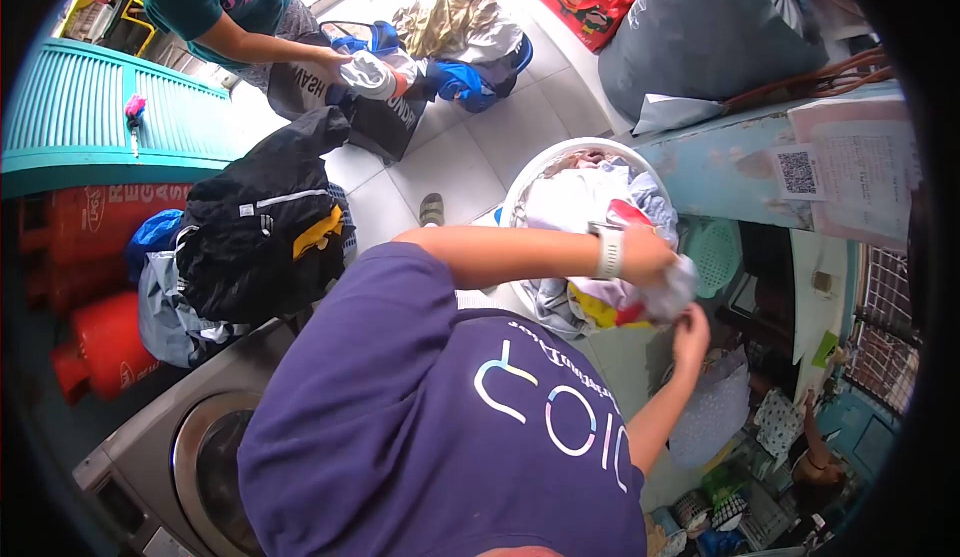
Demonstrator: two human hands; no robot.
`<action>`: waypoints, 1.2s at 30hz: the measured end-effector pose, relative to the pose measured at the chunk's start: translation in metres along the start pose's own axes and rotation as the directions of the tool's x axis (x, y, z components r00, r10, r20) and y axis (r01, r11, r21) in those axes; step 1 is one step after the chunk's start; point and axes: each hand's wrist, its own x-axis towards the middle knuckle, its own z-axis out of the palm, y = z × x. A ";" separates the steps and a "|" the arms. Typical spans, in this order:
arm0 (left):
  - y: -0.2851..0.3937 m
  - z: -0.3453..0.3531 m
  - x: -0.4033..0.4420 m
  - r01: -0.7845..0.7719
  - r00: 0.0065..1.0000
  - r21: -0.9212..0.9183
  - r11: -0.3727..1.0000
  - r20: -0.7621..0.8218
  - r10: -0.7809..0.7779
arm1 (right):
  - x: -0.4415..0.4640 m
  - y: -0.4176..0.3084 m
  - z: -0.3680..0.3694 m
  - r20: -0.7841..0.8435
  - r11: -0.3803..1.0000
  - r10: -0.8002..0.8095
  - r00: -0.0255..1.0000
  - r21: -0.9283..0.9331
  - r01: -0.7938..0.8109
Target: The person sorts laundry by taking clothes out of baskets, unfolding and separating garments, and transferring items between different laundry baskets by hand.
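My left hand [648, 260], with a white watch on its wrist, is closed on a pale grey-white garment [676, 292], blurred by motion. My right hand [692, 333] has its fingers bent at the garment's lower edge and seems to pinch it. Both hands are over the right side of a round white laundry basket [516, 189], heaped with clothes. White and pale blue garments [570, 202] lie in it, with a yellow and red one [597, 307] beneath my left hand.
A co-worker in a teal shirt [225, 2] holds a white and orange garment [375, 77] over a black bag [385, 127]. Dark clothes [260, 217] are piled above a front-loading washing machine [205, 447]. Red gas cylinders [105, 342] stand at left. A blue tub [522, 55] holds more clothes.
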 end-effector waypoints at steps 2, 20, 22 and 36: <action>-0.041 0.013 -0.035 0.112 0.974 -0.222 0.969 -0.166 -0.151 | -0.017 -0.029 0.000 0.169 0.999 -0.027 0.985 -0.014 0.030; -0.393 -0.102 -0.257 -0.424 -0.343 -0.831 0.360 -0.220 -0.913 | -0.136 -0.373 -0.170 0.364 0.624 -0.675 0.641 -0.181 0.760; -0.354 -0.101 -0.247 -0.326 -0.280 -0.916 0.234 -0.142 -0.949 | -0.151 -0.385 -0.172 0.388 0.591 -0.671 0.632 -0.236 0.771; -0.091 -0.117 -0.139 -0.113 0.790 -0.860 0.498 -0.381 -0.480 | -0.169 -0.416 -0.185 0.586 0.393 -0.777 0.230 0.166 0.905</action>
